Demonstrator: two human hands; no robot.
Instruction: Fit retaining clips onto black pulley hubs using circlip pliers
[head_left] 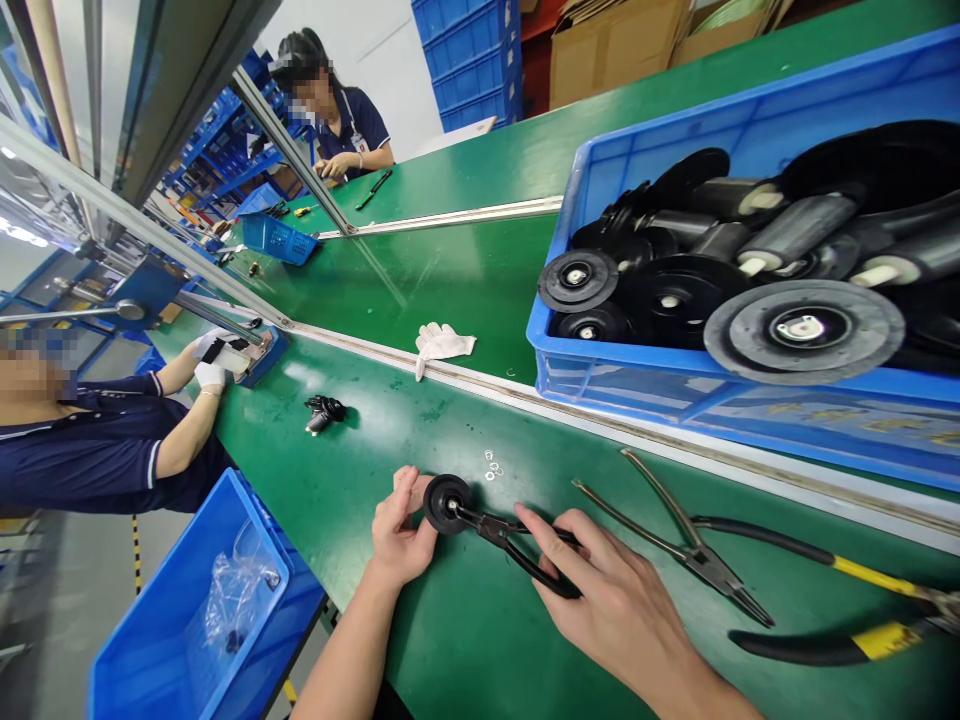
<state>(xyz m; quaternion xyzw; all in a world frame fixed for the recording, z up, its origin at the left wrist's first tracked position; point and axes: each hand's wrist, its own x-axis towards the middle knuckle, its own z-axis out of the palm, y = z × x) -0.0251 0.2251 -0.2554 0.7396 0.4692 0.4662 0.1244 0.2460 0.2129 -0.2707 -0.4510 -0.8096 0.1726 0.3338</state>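
Note:
My left hand [403, 530] grips a black round rubber-disc part [442, 490] with a small pale centre, held just over the green bench. In my right hand [600, 580] are black-handled circlip pliers [497, 530], their tips touching the disc's centre; my index finger stretches along one handle. Several small retaining rings [491, 466] lie on the bench behind the disc. To the right of my right hand rest a second pair of pliers [694, 555] with bare metal handles and a larger tool with black and yellow handles [847, 560].
A blue crate [615, 365] full of black disc-ended rollers stands at the back right. A white glove [444, 342] lies by the metal rail. Another black part [324, 412] sits further left. A co-worker [172, 430] in white gloves works at a press; another person [352, 125] sits across. A blue bin [180, 620] stands lower left.

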